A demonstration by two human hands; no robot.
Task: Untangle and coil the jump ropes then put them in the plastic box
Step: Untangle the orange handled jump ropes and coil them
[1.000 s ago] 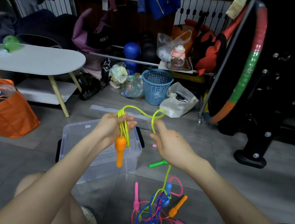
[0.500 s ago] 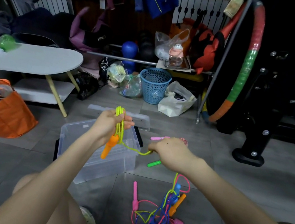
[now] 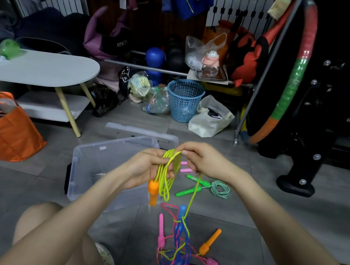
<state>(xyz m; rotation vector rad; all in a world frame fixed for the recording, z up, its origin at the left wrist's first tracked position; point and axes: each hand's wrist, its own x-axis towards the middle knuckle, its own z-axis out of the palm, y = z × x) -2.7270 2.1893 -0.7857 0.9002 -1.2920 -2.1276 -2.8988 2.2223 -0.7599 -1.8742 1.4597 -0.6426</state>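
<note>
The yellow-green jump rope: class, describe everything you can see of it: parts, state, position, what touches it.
The yellow-green jump rope is a thin, glossy, plastic-looking cord with orange handles. The left hand grips several hanging loops, one orange handle dangling below it. The right hand pinches the loops' top. One strand drops to the floor, knotted into the tangle of blue and pink ropes, beside the other orange handle.

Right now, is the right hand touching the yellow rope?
Touching. The head view shows the right hand pinching the yellow rope at its top loop.
</note>
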